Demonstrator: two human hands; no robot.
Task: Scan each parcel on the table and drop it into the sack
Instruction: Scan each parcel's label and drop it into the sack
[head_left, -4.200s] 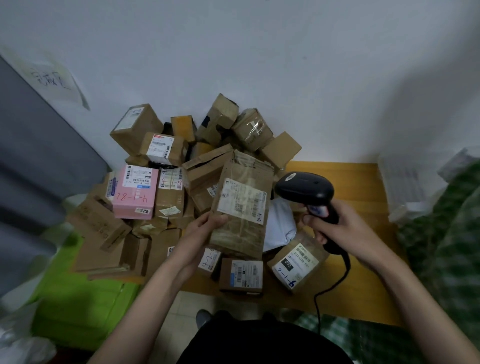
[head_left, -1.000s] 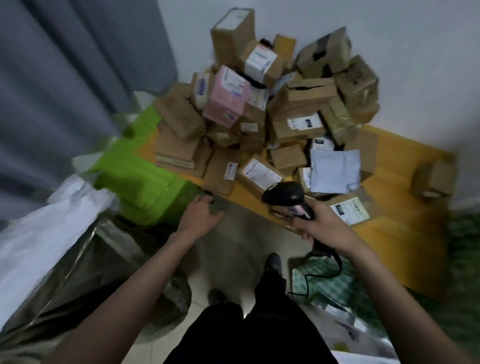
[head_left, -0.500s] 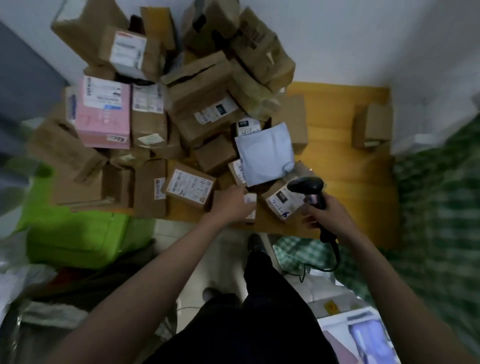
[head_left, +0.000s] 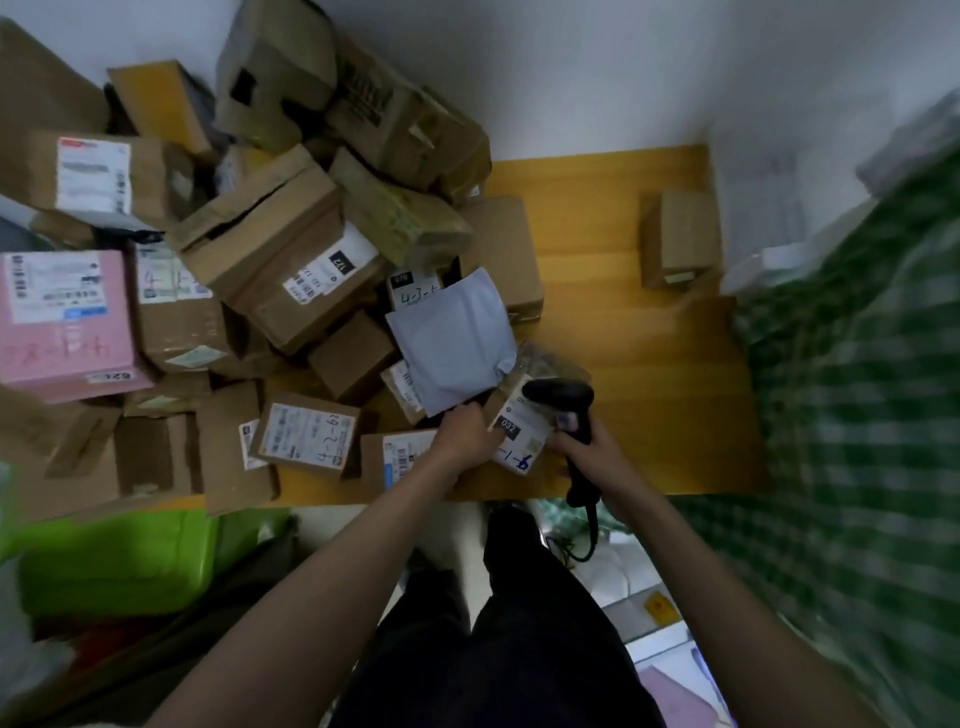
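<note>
Now my left hand (head_left: 467, 431) pinches the labelled parcel (head_left: 522, 434) beside the scanner (head_left: 563, 402) my right hand (head_left: 597, 457) grips, so scanning looks next.

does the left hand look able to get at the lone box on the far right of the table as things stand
Probably not easily. The left hand is on the small labelled parcel, and the right hand with the scanner sits between it and the lone box, which stands unobstructed.
</note>
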